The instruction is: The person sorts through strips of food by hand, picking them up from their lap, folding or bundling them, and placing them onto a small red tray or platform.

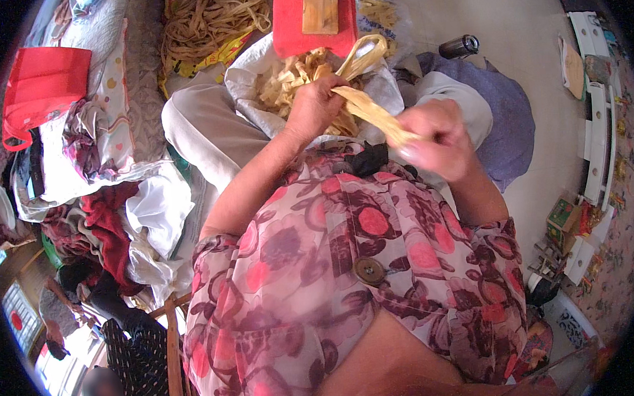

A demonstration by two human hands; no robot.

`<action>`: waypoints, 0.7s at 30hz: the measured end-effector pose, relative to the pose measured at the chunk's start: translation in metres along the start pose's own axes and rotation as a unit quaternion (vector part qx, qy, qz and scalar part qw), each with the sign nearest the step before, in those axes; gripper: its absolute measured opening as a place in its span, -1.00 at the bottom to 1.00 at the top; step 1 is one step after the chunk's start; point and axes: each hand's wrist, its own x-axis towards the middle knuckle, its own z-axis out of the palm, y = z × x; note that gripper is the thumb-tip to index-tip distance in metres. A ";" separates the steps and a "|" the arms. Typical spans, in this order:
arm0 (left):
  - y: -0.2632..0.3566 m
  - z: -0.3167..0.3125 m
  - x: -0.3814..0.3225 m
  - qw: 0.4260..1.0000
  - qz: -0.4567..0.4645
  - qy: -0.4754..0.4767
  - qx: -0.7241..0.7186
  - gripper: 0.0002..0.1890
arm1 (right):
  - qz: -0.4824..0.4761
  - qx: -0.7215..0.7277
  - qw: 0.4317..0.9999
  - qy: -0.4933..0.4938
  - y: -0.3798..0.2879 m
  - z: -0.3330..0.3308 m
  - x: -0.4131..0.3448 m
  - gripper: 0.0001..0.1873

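Note:
A long, pale-yellow fibrous strip [367, 107] is stretched between my two hands. My left hand [314, 102] grips it near the middle, and a loop of the strip rises past my fist. My right hand [436, 138], blurred, holds the lower end close to my body. Beneath my hands, a white sack [246, 75] lies across my lap, filled with folded pieces of similar yellow-brown material [284, 84]. Just beyond the sack is a red board [287, 22] with a wooden block [320, 9] on top.
Long tan strips [211, 20] lie heaped at the upper left on yellow packaging. A clear plastic bag [380, 20] holds short yellow pieces. At right, a dark metal cup [458, 46] lies on the floor. A red bag [47, 83] rests on bedding. Other people [137, 363] sit behind, lower left.

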 end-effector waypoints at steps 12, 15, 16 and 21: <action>-0.032 -0.048 0.029 0.914 -0.078 0.251 -0.308 -0.72 | -0.251 0.315 0.888 -0.223 -0.041 -0.045 -0.008 -0.70; 0.004 -0.076 0.006 0.921 -0.049 0.206 -0.328 -0.66 | -0.035 0.156 0.985 -0.058 0.023 -0.050 -0.022 -0.77; 0.009 -0.081 0.005 0.919 -0.040 0.158 -0.358 -0.68 | 0.082 0.009 0.995 -0.062 0.026 -0.042 -0.008 -0.83; 0.042 -0.083 0.002 0.893 0.081 0.214 0.388 -0.83 | 0.143 -0.116 0.983 -0.014 0.052 -0.017 0.034 -0.74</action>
